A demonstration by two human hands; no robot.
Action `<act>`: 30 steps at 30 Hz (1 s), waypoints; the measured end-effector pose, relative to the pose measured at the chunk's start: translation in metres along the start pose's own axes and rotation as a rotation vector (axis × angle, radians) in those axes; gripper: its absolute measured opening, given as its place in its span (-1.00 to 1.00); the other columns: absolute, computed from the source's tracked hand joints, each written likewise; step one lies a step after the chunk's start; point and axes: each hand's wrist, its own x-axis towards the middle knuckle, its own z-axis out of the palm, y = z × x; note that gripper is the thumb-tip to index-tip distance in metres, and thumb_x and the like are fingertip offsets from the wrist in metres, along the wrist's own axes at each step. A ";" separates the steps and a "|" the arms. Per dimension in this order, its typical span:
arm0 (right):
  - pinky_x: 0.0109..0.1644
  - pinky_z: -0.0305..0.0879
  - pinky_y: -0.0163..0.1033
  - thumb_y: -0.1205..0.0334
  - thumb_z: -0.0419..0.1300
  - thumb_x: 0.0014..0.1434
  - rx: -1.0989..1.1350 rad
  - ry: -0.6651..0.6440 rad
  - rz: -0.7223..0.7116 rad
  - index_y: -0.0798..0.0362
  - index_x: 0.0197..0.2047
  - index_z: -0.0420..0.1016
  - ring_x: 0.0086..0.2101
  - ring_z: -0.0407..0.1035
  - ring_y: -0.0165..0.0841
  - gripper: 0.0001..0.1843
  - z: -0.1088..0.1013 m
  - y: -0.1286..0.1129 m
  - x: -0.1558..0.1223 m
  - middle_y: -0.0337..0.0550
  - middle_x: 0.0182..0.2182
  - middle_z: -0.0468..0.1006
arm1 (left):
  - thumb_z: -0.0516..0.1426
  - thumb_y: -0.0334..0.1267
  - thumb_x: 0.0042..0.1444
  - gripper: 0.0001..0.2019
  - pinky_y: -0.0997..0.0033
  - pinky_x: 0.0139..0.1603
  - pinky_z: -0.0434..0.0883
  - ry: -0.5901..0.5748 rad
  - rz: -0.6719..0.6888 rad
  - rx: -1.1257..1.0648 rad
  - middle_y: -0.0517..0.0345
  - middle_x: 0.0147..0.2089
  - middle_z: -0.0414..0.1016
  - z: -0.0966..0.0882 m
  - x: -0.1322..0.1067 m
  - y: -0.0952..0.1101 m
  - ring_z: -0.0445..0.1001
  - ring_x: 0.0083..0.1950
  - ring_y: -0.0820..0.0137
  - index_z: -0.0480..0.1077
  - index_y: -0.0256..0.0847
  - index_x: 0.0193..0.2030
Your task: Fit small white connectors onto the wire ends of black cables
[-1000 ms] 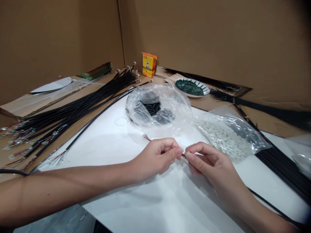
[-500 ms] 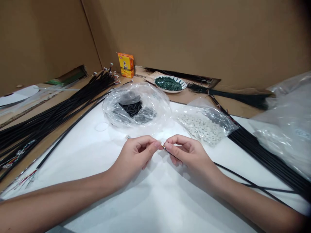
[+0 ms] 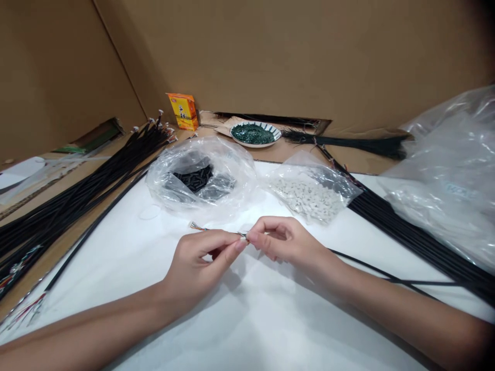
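Note:
My left hand point(image 3: 203, 260) and my right hand point(image 3: 284, 242) meet fingertip to fingertip over the white sheet point(image 3: 251, 319). Both pinch the thin coloured wires point(image 3: 199, 227) that stick out of one black cable point(image 3: 386, 275). The wire ends poke out to the left past my left thumb. The cable runs off to the right behind my right forearm. A clear bag of small black pieces point(image 3: 199, 178) and a clear bag of small white pieces point(image 3: 309, 193) lie just beyond my hands.
A bundle of black cables point(image 3: 77, 198) lies at the left, another bundle point(image 3: 417, 239) at the right. A plate of green bits point(image 3: 253, 134) and a yellow carton point(image 3: 183, 111) stand at the back. A large plastic bag point(image 3: 452, 175) fills the right. Cardboard walls surround.
The camera has turned to the right, so everything has slid left in view. My hands stay pinched together on the wires, and more of the wire ends now shows left of my left thumb.

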 end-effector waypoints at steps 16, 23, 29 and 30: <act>-0.45 0.01 -0.39 -0.01 0.29 0.04 0.344 -0.121 0.161 0.18 -0.44 0.42 -0.54 0.15 -0.53 -0.63 0.005 -0.002 0.000 -0.27 -0.60 0.32 | 0.09 -0.44 0.14 -0.93 0.62 -0.52 0.27 -0.076 0.415 0.295 0.20 -0.53 0.47 -0.006 -0.004 0.002 0.36 -0.57 0.58 0.38 -0.27 -0.33; -0.52 -0.13 -0.41 0.02 0.26 0.09 0.437 -0.163 0.195 0.18 -0.42 0.37 -0.57 0.04 -0.56 -0.65 0.011 0.000 -0.003 -0.29 -0.62 0.25 | 0.05 -0.45 0.13 -0.94 0.60 -0.54 0.25 -0.113 0.508 0.352 0.21 -0.55 0.44 -0.008 -0.008 0.005 0.32 -0.60 0.56 0.29 -0.24 -0.29; -0.55 -0.22 -0.39 0.05 0.18 0.17 0.495 -0.169 0.111 0.17 -0.41 0.31 -0.60 -0.01 -0.61 -0.67 0.015 0.003 -0.005 -0.29 -0.51 0.18 | 0.05 -0.46 0.13 -0.93 0.62 -0.52 0.23 -0.100 0.494 0.304 0.23 -0.55 0.42 -0.008 -0.008 0.005 0.29 -0.59 0.58 0.29 -0.24 -0.29; -0.56 -0.24 -0.38 0.04 0.17 0.18 0.495 -0.171 0.090 0.17 -0.41 0.30 -0.61 -0.03 -0.63 -0.66 0.015 0.004 -0.004 -0.28 -0.48 0.19 | 0.05 -0.46 0.13 -0.93 0.62 -0.53 0.21 -0.090 0.480 0.290 0.24 -0.56 0.41 -0.007 -0.007 0.004 0.25 -0.60 0.60 0.29 -0.24 -0.30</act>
